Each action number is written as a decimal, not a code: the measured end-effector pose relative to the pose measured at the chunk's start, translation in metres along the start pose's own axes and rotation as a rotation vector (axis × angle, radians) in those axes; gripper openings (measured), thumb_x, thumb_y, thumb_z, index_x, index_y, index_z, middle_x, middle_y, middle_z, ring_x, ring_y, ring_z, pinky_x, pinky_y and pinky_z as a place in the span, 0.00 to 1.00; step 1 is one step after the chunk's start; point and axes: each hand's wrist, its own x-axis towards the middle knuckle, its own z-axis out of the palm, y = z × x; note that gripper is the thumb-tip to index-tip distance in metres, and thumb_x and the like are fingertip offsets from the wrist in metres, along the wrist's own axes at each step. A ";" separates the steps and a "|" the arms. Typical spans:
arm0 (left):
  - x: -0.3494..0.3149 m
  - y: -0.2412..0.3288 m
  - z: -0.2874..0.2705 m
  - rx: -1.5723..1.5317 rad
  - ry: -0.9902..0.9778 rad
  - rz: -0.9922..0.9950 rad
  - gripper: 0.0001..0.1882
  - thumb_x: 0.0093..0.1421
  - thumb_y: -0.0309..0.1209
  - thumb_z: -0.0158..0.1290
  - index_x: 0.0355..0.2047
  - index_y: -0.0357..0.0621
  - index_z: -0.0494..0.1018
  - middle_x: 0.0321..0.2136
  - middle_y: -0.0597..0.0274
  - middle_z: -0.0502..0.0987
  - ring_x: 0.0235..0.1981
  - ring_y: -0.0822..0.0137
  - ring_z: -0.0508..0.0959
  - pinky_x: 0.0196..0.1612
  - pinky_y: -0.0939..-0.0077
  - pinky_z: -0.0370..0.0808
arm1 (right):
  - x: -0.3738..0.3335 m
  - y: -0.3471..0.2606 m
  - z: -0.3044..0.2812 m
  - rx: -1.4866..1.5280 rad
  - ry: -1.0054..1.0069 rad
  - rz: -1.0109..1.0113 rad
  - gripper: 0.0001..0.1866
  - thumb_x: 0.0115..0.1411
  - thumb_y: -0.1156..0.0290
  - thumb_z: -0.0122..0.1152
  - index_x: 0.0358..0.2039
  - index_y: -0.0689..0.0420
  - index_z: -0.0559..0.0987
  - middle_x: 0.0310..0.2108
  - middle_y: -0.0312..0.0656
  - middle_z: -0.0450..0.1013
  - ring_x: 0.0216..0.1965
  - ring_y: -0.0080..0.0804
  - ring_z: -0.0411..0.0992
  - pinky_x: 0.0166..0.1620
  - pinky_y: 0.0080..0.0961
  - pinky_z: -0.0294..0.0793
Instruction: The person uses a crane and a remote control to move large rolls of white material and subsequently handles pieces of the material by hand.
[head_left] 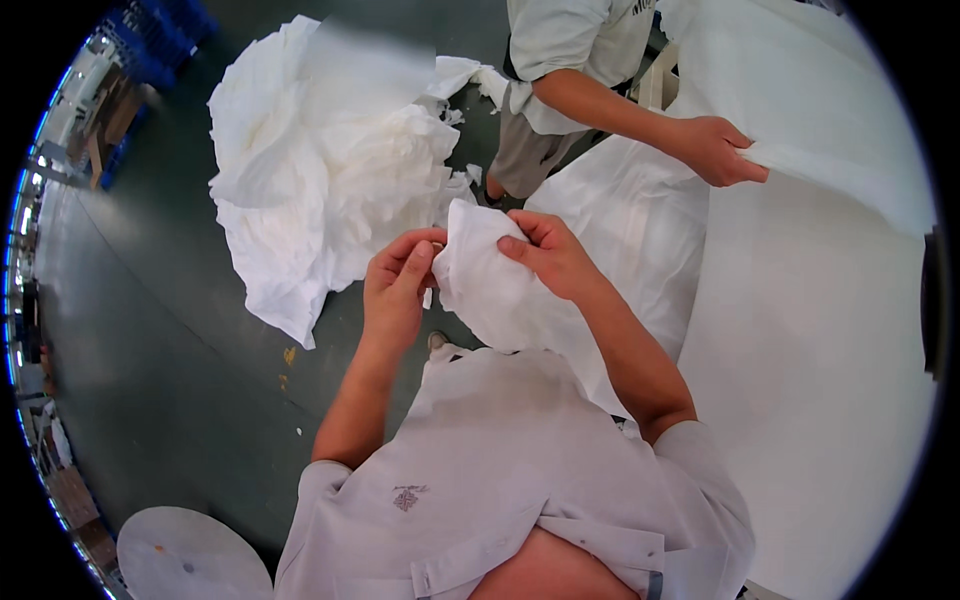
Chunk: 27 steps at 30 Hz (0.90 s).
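Note:
A white, soft sheet of cloth-like material hangs in front of my chest, with a folded edge raised between my hands. My left hand is closed at the left edge of this sheet, thumb and fingers pinched together. On the other side my right hand grips the sheet's upper part, the thumb lying on top. The sheet runs down and to the right, joining a wide white spread in front of the table. What exactly is pinched under my left fingertips is partly hidden.
A big crumpled heap of white material lies on the dark green floor. At upper right, a co-worker's hand holds another white sheet over a white-covered table. Blue pallets stand far left; a round pale disc sits near left.

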 end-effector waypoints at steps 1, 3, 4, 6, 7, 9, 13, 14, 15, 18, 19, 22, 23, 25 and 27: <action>-0.001 0.006 0.003 -0.030 -0.038 0.002 0.14 0.68 0.32 0.49 0.48 0.36 0.73 0.37 0.64 0.79 0.37 0.76 0.78 0.40 0.81 0.75 | 0.001 -0.002 0.000 0.039 0.000 0.023 0.12 0.65 0.68 0.60 0.44 0.62 0.78 0.35 0.31 0.76 0.35 0.15 0.71 0.40 0.17 0.72; -0.005 0.012 0.008 -0.068 -0.070 0.002 0.13 0.67 0.30 0.50 0.48 0.35 0.73 0.39 0.63 0.79 0.38 0.76 0.78 0.40 0.82 0.74 | 0.002 0.000 -0.003 0.052 0.001 0.049 0.15 0.66 0.67 0.59 0.49 0.62 0.78 0.38 0.32 0.77 0.38 0.16 0.72 0.42 0.17 0.72; -0.007 0.011 0.011 0.006 -0.082 0.069 0.12 0.66 0.27 0.52 0.47 0.35 0.74 0.39 0.62 0.79 0.38 0.76 0.78 0.40 0.82 0.74 | 0.002 0.000 -0.003 0.050 -0.003 0.056 0.15 0.66 0.67 0.59 0.49 0.62 0.78 0.38 0.32 0.77 0.38 0.16 0.72 0.42 0.17 0.72; -0.010 0.010 0.012 0.077 -0.089 0.133 0.11 0.64 0.25 0.53 0.46 0.34 0.75 0.38 0.62 0.80 0.38 0.76 0.78 0.40 0.82 0.74 | 0.002 -0.002 -0.001 0.036 0.015 0.008 0.14 0.66 0.65 0.59 0.44 0.62 0.80 0.34 0.31 0.77 0.33 0.14 0.72 0.38 0.17 0.73; -0.010 0.011 0.011 0.094 -0.093 0.084 0.11 0.63 0.24 0.54 0.45 0.34 0.75 0.37 0.63 0.80 0.37 0.77 0.77 0.39 0.83 0.73 | 0.001 -0.003 0.000 0.035 0.014 0.013 0.14 0.66 0.65 0.59 0.44 0.62 0.80 0.34 0.31 0.77 0.33 0.14 0.72 0.38 0.17 0.73; -0.012 0.009 0.007 0.107 -0.094 0.032 0.10 0.62 0.23 0.56 0.44 0.33 0.75 0.35 0.64 0.80 0.36 0.78 0.76 0.38 0.84 0.72 | -0.001 -0.004 0.000 0.088 0.021 -0.004 0.15 0.66 0.64 0.59 0.45 0.62 0.79 0.34 0.31 0.77 0.33 0.14 0.72 0.38 0.17 0.72; -0.012 0.005 0.003 0.178 -0.057 0.002 0.09 0.62 0.24 0.56 0.42 0.33 0.76 0.31 0.67 0.79 0.32 0.80 0.74 0.35 0.85 0.70 | -0.003 -0.004 0.000 0.059 0.024 -0.001 0.15 0.66 0.63 0.59 0.45 0.62 0.80 0.33 0.30 0.77 0.33 0.13 0.71 0.37 0.16 0.72; -0.013 0.005 0.004 0.181 -0.033 -0.011 0.09 0.62 0.24 0.56 0.41 0.33 0.76 0.30 0.68 0.79 0.30 0.81 0.74 0.34 0.85 0.69 | -0.003 -0.003 -0.001 0.053 0.028 0.002 0.15 0.66 0.63 0.59 0.44 0.62 0.80 0.33 0.29 0.77 0.32 0.13 0.71 0.37 0.16 0.72; -0.013 0.006 0.008 0.178 -0.032 -0.011 0.09 0.62 0.24 0.56 0.41 0.33 0.76 0.30 0.68 0.79 0.30 0.81 0.74 0.34 0.85 0.69 | -0.003 -0.003 -0.002 0.047 0.033 0.006 0.15 0.67 0.63 0.58 0.43 0.62 0.81 0.32 0.29 0.77 0.32 0.13 0.70 0.36 0.15 0.71; -0.016 0.017 0.033 0.028 0.017 0.021 0.08 0.62 0.26 0.56 0.39 0.34 0.77 0.28 0.70 0.78 0.29 0.81 0.73 0.33 0.84 0.69 | -0.004 -0.004 -0.001 0.019 0.029 -0.019 0.14 0.66 0.64 0.59 0.41 0.62 0.81 0.31 0.29 0.76 0.32 0.12 0.70 0.35 0.15 0.71; -0.016 0.024 0.045 0.169 0.095 0.049 0.07 0.63 0.26 0.55 0.38 0.34 0.78 0.27 0.70 0.77 0.29 0.81 0.72 0.34 0.84 0.69 | -0.004 -0.005 -0.002 0.020 0.029 -0.017 0.14 0.66 0.64 0.59 0.41 0.62 0.81 0.31 0.29 0.76 0.32 0.12 0.70 0.35 0.15 0.71; -0.011 0.019 0.033 0.354 0.098 0.039 0.10 0.64 0.29 0.55 0.40 0.35 0.78 0.29 0.68 0.78 0.32 0.78 0.74 0.37 0.82 0.71 | -0.006 -0.012 0.000 -0.018 -0.010 0.017 0.11 0.63 0.67 0.63 0.40 0.62 0.80 0.31 0.29 0.76 0.32 0.12 0.70 0.35 0.15 0.70; -0.009 0.015 0.024 0.397 0.021 0.003 0.13 0.65 0.33 0.55 0.43 0.35 0.77 0.32 0.66 0.80 0.35 0.75 0.77 0.40 0.79 0.74 | -0.007 -0.017 0.003 -0.031 -0.022 -0.003 0.10 0.61 0.69 0.65 0.40 0.61 0.79 0.31 0.29 0.75 0.32 0.12 0.70 0.35 0.15 0.70; -0.010 0.015 0.016 0.309 0.002 -0.009 0.14 0.66 0.34 0.54 0.44 0.35 0.77 0.32 0.67 0.80 0.34 0.76 0.76 0.38 0.81 0.73 | -0.006 -0.020 0.003 -0.047 -0.034 -0.024 0.10 0.60 0.71 0.66 0.39 0.61 0.78 0.31 0.29 0.75 0.32 0.12 0.70 0.35 0.14 0.70; -0.009 0.016 0.012 0.221 -0.020 -0.017 0.15 0.66 0.36 0.54 0.45 0.35 0.77 0.32 0.68 0.80 0.33 0.78 0.76 0.37 0.82 0.72 | -0.005 -0.019 -0.004 -0.055 -0.055 -0.094 0.10 0.58 0.73 0.67 0.38 0.61 0.76 0.31 0.29 0.73 0.32 0.14 0.70 0.37 0.15 0.71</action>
